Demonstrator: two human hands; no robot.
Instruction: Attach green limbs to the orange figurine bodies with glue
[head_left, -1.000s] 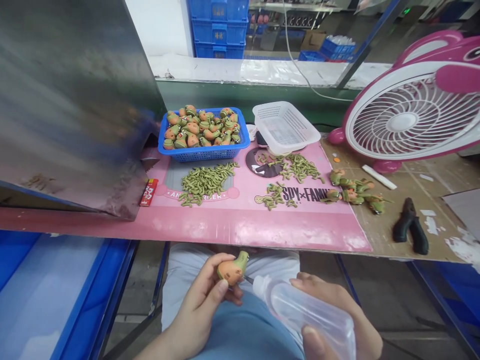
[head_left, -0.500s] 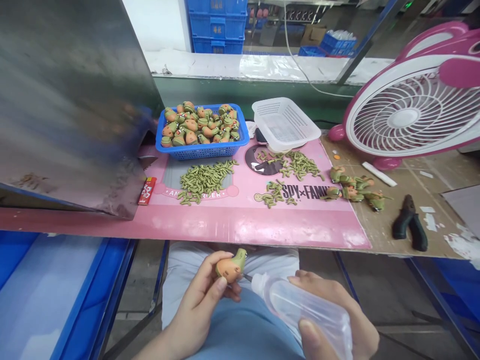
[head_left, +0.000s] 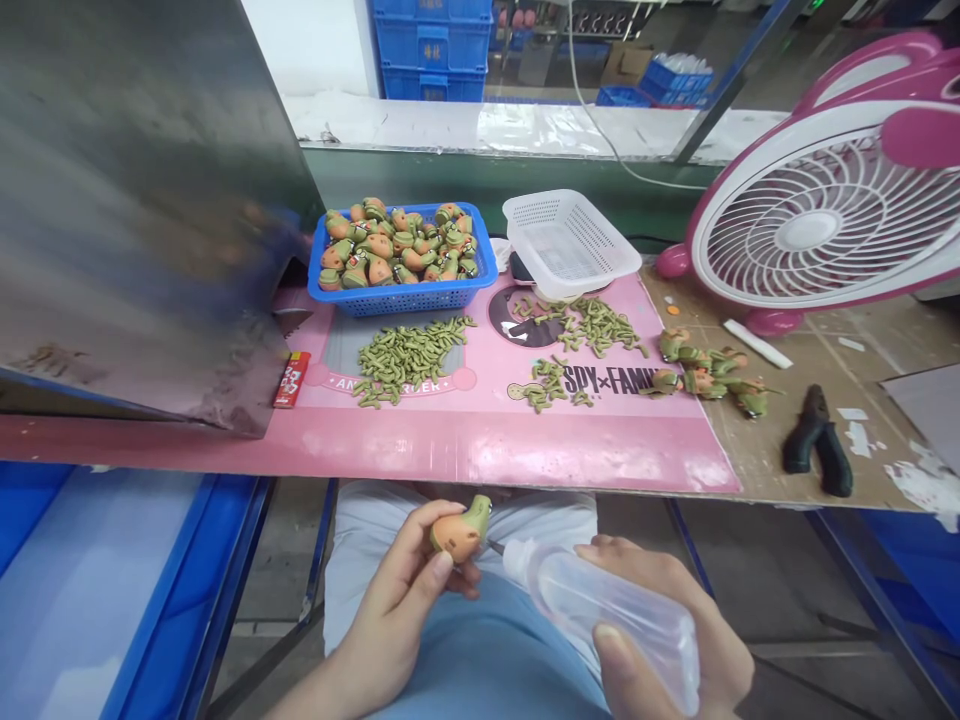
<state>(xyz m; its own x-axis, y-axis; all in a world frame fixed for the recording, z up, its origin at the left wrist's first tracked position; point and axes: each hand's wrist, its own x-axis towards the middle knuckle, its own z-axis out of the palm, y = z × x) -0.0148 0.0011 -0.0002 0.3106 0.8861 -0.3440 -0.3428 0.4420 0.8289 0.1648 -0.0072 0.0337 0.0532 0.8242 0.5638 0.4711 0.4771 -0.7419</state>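
Observation:
Over my lap, my left hand (head_left: 409,590) pinches a small green and orange figurine (head_left: 457,535) between thumb and fingers. My right hand (head_left: 667,620) is wrapped round a clear squeeze bottle (head_left: 607,610) with a thin dark nozzle. The bottle lies tilted, its nozzle tip pointing at the figurine's right side, at or very close to the surface; I cannot tell if they touch. On the pink mat (head_left: 420,445) lie a pile of small green curved pieces (head_left: 409,358) and a looser scatter of the same pieces (head_left: 600,325) to the right.
A blue basket (head_left: 405,300) full of similar figurines stands at the back, beside a white basket (head_left: 574,240). Several figurines (head_left: 701,378) and black-handled pliers (head_left: 817,440) lie at right, below a pink fan (head_left: 810,230). A metal panel (head_left: 142,220) blocks the left; a red box (head_left: 291,380) lies near it.
The view has shifted very slightly. Both hands keep their grips on the figurine and the bottle, and the nozzle stays by the figurine's right side.

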